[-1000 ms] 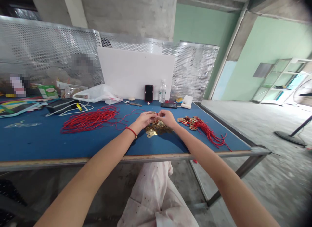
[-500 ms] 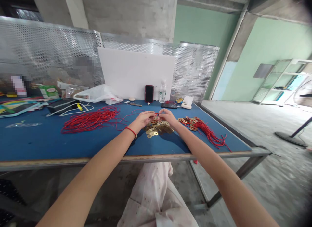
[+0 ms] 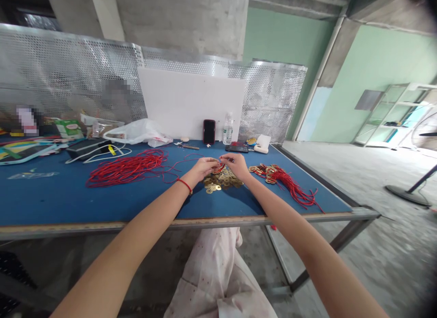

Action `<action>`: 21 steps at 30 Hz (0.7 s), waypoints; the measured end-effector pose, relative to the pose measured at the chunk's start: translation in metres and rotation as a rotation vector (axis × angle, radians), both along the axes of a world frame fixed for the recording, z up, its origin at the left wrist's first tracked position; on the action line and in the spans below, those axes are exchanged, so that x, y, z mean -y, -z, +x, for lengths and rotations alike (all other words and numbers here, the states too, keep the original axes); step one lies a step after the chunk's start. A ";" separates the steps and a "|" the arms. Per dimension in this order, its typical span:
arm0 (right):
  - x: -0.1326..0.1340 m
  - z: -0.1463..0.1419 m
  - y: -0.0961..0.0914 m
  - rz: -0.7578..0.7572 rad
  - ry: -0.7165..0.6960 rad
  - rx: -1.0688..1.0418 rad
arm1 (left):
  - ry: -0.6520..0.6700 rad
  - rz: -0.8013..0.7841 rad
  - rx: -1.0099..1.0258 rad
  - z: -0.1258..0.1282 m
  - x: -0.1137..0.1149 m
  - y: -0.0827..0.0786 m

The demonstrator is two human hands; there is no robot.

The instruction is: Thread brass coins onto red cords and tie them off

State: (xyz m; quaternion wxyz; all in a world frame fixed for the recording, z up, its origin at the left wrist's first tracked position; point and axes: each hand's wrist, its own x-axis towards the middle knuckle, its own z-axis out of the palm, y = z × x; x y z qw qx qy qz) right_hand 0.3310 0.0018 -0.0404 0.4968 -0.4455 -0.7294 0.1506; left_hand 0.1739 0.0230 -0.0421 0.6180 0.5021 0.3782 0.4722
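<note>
My left hand (image 3: 204, 166) and my right hand (image 3: 235, 165) meet above a small pile of brass coins (image 3: 221, 180) on the blue table (image 3: 102, 199). Both pinch a thin red cord (image 3: 221, 166) that runs between their fingertips; a coin may hang on it, too small to make out. A red bracelet circles my left wrist. To the left lies a long bundle of loose red cords (image 3: 126, 166). To the right lies a heap of coins tied with red cords (image 3: 283, 179).
A phone (image 3: 208, 130) and a water bottle (image 3: 227, 128) stand against a white board (image 3: 191, 104) at the back. A second phone (image 3: 236, 148), a white plastic bag (image 3: 136, 132), cables and clutter fill the back left. The table's metal edge (image 3: 307, 215) runs close to my lap.
My hands have stayed over the coin pile; the fingers have shifted a little along the red cord, the right hand lifting slightly.
</note>
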 end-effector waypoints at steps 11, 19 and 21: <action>-0.007 0.008 0.006 0.045 0.010 0.258 | 0.002 -0.015 0.000 0.001 0.001 0.003; -0.008 0.008 0.007 0.031 0.035 0.290 | 0.037 -0.009 0.021 0.002 0.004 0.003; -0.007 0.007 0.006 0.035 0.031 0.295 | 0.039 -0.003 0.012 0.002 0.003 0.003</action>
